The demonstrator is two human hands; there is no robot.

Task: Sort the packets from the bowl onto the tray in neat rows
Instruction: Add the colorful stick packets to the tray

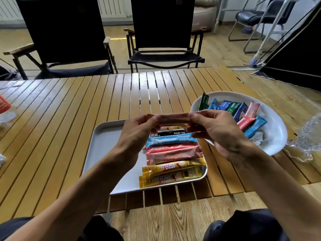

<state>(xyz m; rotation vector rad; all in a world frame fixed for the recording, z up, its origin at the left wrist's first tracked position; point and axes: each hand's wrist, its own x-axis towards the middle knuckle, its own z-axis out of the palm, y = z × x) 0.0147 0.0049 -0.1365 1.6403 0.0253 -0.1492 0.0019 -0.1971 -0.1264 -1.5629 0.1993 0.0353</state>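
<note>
Over the smooth grey rounded tray (104, 141), mid-frame: pinched at one end by the left hand (139, 129), a pinkish stick packet (173, 117), pinched at the other by the right hand (213, 129). Best pulled taut, laid parallel at the upper end of the glossy, crinkly row (173, 150). Then rightward to the round white bowl (276, 136) for more.

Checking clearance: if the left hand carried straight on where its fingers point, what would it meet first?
Likely the right hand, pinching the other end of the same pink packet; depth unclear.
</note>
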